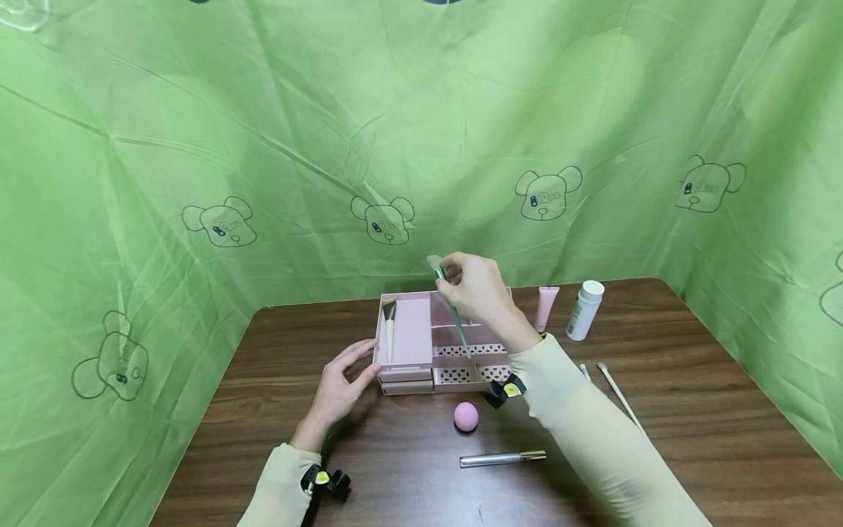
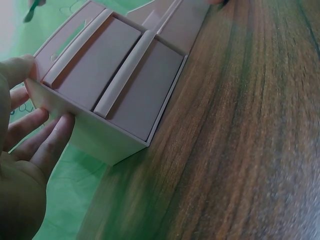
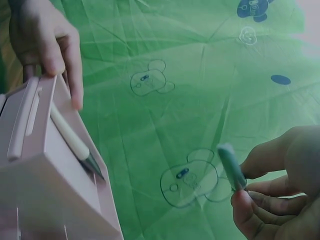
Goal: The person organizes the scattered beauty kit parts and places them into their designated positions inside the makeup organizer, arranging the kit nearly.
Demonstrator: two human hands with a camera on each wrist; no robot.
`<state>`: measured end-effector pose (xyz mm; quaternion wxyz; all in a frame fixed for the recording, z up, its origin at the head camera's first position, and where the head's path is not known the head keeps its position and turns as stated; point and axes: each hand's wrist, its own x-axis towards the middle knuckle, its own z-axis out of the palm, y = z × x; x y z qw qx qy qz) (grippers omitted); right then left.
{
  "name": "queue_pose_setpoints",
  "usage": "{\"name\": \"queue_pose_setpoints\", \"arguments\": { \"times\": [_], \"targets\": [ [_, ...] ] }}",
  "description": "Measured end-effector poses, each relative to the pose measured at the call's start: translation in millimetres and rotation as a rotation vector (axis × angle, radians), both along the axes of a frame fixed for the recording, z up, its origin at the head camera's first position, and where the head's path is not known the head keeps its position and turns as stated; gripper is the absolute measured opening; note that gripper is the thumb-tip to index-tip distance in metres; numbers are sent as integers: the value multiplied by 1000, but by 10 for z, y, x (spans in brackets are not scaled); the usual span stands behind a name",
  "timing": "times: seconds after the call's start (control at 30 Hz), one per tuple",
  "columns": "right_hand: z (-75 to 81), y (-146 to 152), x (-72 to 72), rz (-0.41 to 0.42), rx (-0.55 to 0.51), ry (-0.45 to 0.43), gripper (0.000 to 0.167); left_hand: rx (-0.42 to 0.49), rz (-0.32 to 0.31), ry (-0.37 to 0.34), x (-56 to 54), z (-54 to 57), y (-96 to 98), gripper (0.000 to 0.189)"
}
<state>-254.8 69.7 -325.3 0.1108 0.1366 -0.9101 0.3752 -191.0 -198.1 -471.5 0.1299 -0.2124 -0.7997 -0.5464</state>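
A pink makeup organizer [image 1: 413, 329] with small drawers at its front left stands on the table. My left hand [image 1: 339, 388] rests against its left side, thumb near the front corner and fingers fairly straight along the side panel [image 2: 95, 132]. In my right hand [image 1: 477, 289] I pinch a green makeup brush [image 1: 459, 326] close to its bristle end, above the organizer's right half. Its handle slants down over the dotted compartments [image 1: 454, 375]. Another makeup brush [image 1: 389, 329], pale-handled with dark bristles, lies in the top left tray, also visible in the right wrist view.
A pink ball [image 1: 465, 416] and a silver pen-like tube [image 1: 503, 459] lie before the organizer. To the right stand a pink squeeze tube [image 1: 546, 307] and a white bottle [image 1: 585, 311]. Thin brushes [image 1: 619, 393] lie partly behind my right sleeve. A green curtain [image 1: 461, 146] hangs behind.
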Motion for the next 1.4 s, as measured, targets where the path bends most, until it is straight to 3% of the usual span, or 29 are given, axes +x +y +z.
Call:
{"name": "queue_pose_setpoints", "arguments": {
  "times": [0.7,1.13,1.4],
  "targets": [
    [-10,-496,-204,-1,-52,-41,30,49,-3,-6,3,11,9,40],
    [-171,-719,-304,-30,-45,-79,29,40,-15,-9,-17,-39,-4,42],
    [-272,-776,-362,-57,-25,-106,31,35,-15,1,-5,-14,3,42]
  ]
}}
